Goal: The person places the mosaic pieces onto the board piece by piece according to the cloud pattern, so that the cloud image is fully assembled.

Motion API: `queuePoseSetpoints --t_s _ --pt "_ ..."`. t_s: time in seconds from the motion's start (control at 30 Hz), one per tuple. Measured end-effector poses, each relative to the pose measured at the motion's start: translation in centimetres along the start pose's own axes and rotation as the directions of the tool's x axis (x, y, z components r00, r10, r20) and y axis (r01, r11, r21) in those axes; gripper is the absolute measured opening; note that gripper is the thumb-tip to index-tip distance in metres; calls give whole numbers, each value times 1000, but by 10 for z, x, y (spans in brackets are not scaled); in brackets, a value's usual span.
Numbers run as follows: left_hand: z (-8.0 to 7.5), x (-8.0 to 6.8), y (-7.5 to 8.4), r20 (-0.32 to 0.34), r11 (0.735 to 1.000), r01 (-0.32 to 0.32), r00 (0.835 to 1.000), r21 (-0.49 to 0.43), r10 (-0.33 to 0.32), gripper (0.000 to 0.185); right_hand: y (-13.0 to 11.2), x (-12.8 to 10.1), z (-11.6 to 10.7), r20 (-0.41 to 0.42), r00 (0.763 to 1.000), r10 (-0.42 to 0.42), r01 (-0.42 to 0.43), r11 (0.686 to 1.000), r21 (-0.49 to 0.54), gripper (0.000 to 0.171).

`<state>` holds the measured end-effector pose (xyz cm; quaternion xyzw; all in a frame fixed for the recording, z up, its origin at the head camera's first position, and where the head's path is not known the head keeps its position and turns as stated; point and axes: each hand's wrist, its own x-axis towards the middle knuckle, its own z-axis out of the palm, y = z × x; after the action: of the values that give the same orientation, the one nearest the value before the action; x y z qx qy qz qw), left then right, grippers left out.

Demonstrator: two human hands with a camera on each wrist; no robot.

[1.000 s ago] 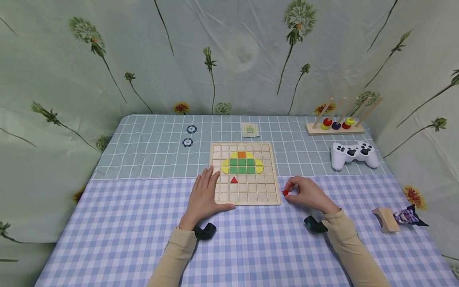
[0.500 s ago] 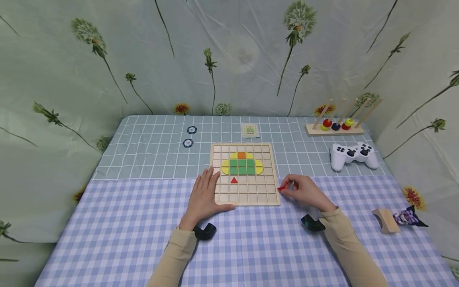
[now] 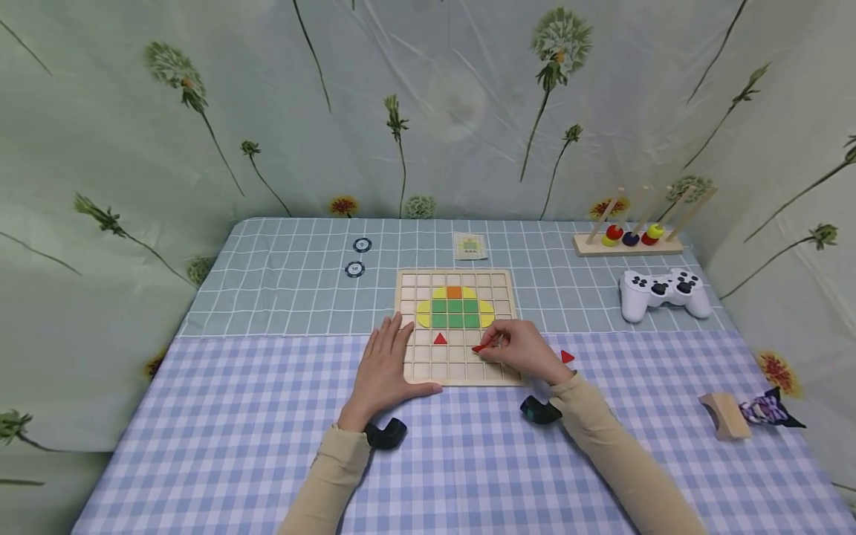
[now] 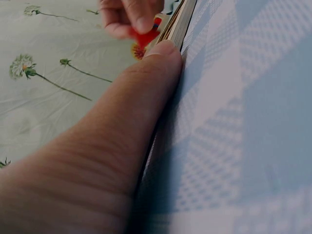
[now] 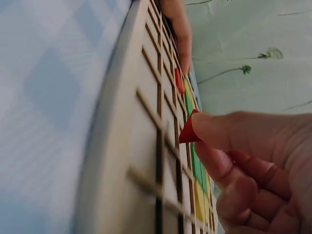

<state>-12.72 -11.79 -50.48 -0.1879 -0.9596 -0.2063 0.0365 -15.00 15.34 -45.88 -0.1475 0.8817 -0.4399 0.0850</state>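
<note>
A wooden grid board bears green square tiles, yellow rounded tiles and an orange tile. One red triangle tile lies in a cell below the green ones. With fingers spread, my left hand rests on the board's left edge, its thumb along the front edge. Between thumb and finger my right hand pinches another red triangle tile, held just above the board's lower right cells. A third red triangle tile lies on the tablecloth, right of the board.
Behind the board lies a pattern card, with two round chips to its left. At the right are a bead peg stand, a white game controller, a wooden arch block and a purple wrapped item.
My right hand has moved left from beside the board to over it, carrying the pinched red triangle tile. The third red triangle has come into view. My left hand stays put.
</note>
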Motion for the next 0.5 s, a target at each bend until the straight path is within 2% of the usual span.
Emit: queuePoseSetpoints --t_s 0.2,0.5 --pt "1 0 0 2 1000 1 1000 6 -1 114 -12 19 11 -14 999 -36 36 999 -25 7" --pt "1 0 -1 -3 1000 -8 1000 0 8 114 -18 33 21 -1 999 -38 38 997 -67 4"
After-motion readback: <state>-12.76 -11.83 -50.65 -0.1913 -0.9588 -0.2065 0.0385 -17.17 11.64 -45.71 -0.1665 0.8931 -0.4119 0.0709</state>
